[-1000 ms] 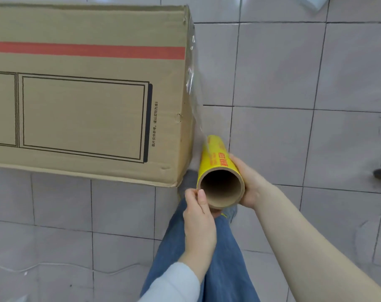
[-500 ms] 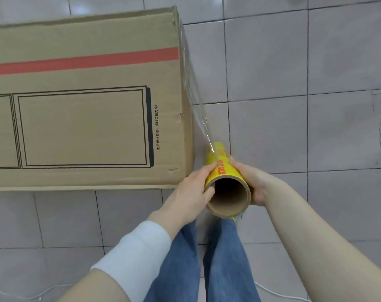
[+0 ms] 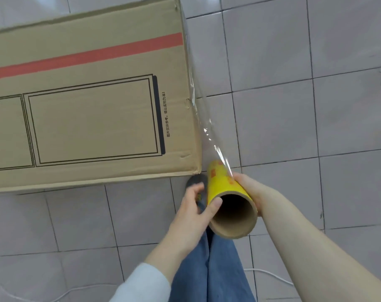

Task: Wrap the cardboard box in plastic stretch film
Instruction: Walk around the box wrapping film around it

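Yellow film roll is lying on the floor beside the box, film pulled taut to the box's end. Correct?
Not quite. The yellow roll is not lying on the floor. It is held up off it: the right hand grips it and the left hand has its thumb on the near rim. The head view shows this. The film does run taut to the end of the box.

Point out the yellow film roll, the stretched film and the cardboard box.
film roll point(image 3: 225, 185): head view, on its yellow wrapper.
stretched film point(image 3: 210, 134): head view, on the taut sheet between box and roll.
cardboard box point(image 3: 93, 120): head view, on its printed face.
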